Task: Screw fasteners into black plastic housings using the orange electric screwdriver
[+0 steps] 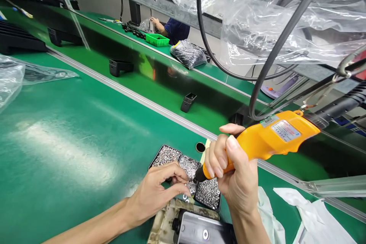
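Head view: right hand [238,169] grips orange screwdriver [257,143], label [286,130] illegible; left hand [151,192]: hold unclear.

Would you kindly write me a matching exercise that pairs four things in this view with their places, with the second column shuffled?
Things
1. Electric screwdriver
2. Green basket
3. Clear plastic sheeting
4. Small metal parts

Places
A. On the far bench, near a person's dark blue sleeve
B. In black trays by the left hand
C. Gripped in the right hand
D. Overhead, at the upper right of the picture

Pairs: 1-C, 2-A, 3-D, 4-B
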`<action>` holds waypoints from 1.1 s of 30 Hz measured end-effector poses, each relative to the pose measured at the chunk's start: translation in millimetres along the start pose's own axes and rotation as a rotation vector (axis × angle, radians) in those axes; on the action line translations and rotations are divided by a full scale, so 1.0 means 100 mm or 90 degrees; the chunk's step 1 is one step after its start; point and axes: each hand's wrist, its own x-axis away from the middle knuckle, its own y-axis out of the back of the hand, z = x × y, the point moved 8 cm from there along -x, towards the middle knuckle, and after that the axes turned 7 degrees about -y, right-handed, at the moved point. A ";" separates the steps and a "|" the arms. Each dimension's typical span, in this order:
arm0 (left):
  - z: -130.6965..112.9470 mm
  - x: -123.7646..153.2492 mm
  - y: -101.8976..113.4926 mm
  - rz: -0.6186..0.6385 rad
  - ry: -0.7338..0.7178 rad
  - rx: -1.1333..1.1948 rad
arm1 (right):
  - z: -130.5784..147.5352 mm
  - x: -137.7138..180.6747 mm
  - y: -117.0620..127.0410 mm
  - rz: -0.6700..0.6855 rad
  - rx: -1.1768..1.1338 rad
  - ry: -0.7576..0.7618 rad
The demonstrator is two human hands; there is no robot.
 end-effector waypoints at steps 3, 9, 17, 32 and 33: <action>0.02 0.01 -0.01 -0.013 0.023 0.013 | -0.01 0.02 -0.02 0.010 0.001 -0.004; 0.11 0.04 -0.01 -0.022 0.071 0.014 | -0.05 0.05 -0.05 0.023 0.013 -0.010; 0.09 0.08 -0.03 -0.054 0.098 0.023 | -0.10 0.09 -0.08 0.028 0.032 -0.016; 0.13 0.08 -0.06 -0.032 0.116 -0.017 | -0.09 0.09 -0.06 0.018 0.036 -0.006; 0.13 0.09 -0.06 -0.026 0.115 -0.021 | -0.08 0.08 -0.04 0.015 0.037 -0.004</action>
